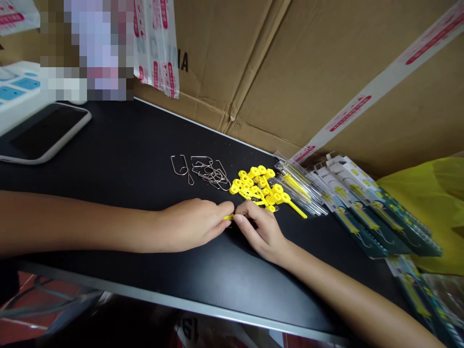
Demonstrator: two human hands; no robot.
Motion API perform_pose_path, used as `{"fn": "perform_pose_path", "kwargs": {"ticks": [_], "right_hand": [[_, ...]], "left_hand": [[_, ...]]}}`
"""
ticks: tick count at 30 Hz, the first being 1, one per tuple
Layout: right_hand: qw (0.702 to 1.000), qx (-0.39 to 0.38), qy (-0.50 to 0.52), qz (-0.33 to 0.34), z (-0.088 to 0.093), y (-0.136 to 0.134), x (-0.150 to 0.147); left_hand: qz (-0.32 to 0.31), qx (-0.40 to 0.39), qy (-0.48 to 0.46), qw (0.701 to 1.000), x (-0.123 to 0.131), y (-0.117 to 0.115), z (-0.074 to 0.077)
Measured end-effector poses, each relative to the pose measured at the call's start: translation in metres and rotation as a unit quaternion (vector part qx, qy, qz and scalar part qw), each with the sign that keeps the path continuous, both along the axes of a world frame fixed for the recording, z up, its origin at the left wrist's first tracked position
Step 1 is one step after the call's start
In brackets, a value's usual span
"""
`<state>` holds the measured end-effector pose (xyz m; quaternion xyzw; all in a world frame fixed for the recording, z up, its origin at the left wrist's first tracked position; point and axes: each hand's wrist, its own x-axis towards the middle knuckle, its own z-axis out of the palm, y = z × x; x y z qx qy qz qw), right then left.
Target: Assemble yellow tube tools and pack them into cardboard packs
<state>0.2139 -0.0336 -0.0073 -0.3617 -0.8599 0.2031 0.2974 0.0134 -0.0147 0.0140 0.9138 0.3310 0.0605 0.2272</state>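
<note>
My left hand (194,223) rests on the black table (126,154), its fingers pinched on a small yellow plastic piece (228,217). Meeting it fingertip to fingertip, my right hand (263,231) is pinched on a small metal ring or spring (242,213) at that piece's end. Just beyond the hands lies a pile of yellow plastic parts (259,186) with small springs among them. Left of that pile sits a heap of bent wire hooks (206,171).
Clear narrow sleeves (300,186) and printed packaged cards (366,208) lie to the right, with a yellow bag (431,193) beyond. A phone (47,133) lies at far left. Cardboard boxes (308,63) wall the table's back. The table's front edge (181,302) runs close below my arms.
</note>
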Motion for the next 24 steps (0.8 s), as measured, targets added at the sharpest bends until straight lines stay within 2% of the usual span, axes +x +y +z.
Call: {"fn": "perform_pose_path", "kwargs": {"ticks": [9, 13, 17, 24], "right_hand": [[1.0, 0.002, 0.027, 0.007, 0.0016, 0.0018, -0.0017], [0.997, -0.037, 0.071, -0.016, 0.0022, 0.0017, -0.0021], [0.989, -0.094, 0.109, -0.028, -0.0008, 0.0007, -0.0015], [0.989, -0.118, 0.089, -0.007, 0.0022, 0.0036, -0.0016]], "left_hand": [[-0.001, 0.03, 0.033, 0.999, 0.0025, 0.0004, -0.0013], [-0.019, 0.032, 0.031, 0.999, 0.0051, -0.0004, -0.0034], [-0.004, 0.025, 0.013, 1.0, 0.0049, -0.0014, -0.0051], [0.0, 0.0, -0.002, 1.0, 0.0014, 0.0009, -0.0009]]}}
